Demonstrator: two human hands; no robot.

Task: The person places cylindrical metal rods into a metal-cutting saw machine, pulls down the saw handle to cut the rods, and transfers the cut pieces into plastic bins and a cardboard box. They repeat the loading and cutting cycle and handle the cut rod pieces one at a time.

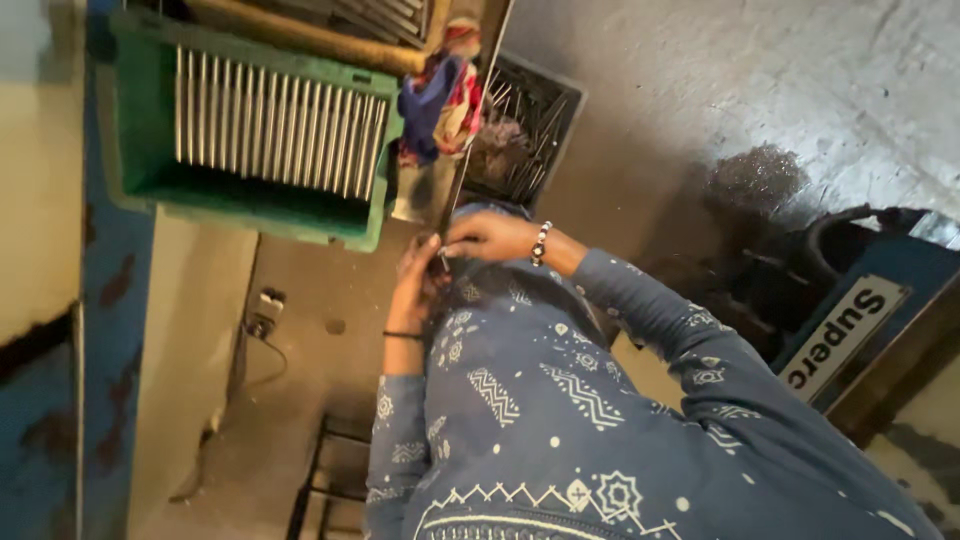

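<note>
Pinching a thin metal rod (446, 262) between them, both hands meet just below the crates: the right hand (487, 238) grips its upper part with closed fingers, the left hand (415, 275) curls round it lower down. Just above lie a dark crate (566, 105) of loose rods and a bright cloth (440, 100); further left, a green crate (140, 110) holds a neat row of rods

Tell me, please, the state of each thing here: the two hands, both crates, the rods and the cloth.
Right hand: fingertips pinched on a thin rod.
Left hand: curled beside that rod; grip unclear.
Green crate: open, holding a neat row of rods.
Dark crate: open, holding loose rods in a heap.
Cloth: bunched between the crates.
</note>
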